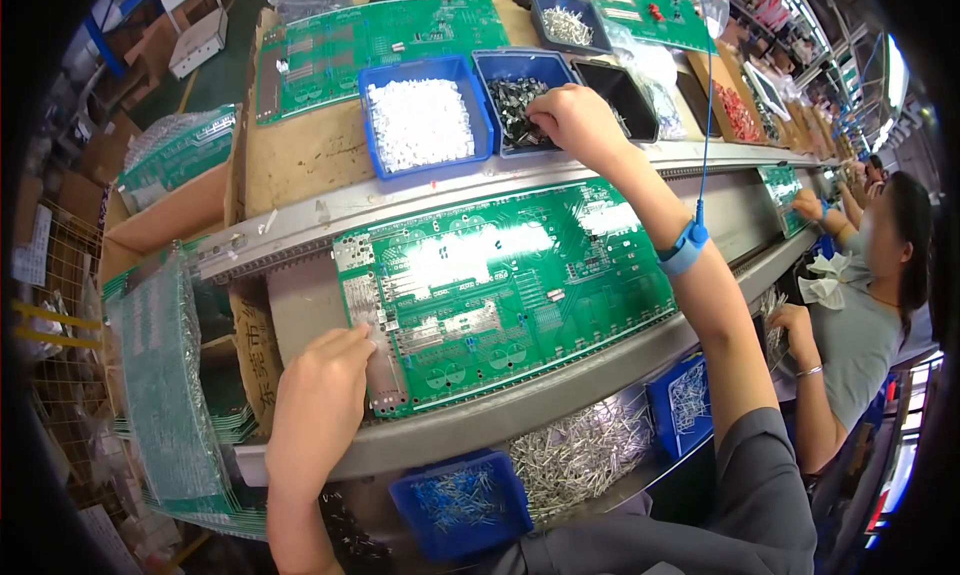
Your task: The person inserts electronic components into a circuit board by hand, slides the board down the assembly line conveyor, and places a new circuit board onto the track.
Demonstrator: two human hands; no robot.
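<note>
A large green circuit board (pixel 590 305) lies on the rail conveyor in front of me, with small components standing on it. My left hand (pixel 325 375) is at its left edge, thumb and fingertips pinched together over the pale strip of the board. Whatever those fingertips hold is hidden. Farther off, my right hand (pixel 580 123) reaches into a blue bin (pixel 522 67) of small dark and silvery parts (pixel 512 103). Its fingers are closed at the parts, and any piece between them is too small to make out. A blue wrist strap (pixel 685 250) circles my right wrist.
Beside that bin stand a blue bin of white connectors (pixel 420 125) and a black bin (pixel 640 123). Nearer me are a blue tray of leaded components (pixel 460 500) and loose metal-leaded parts (pixel 580 455). Wrapped boards (pixel 165 365) stand at left; a co-worker (pixel 850 315) sits at right.
</note>
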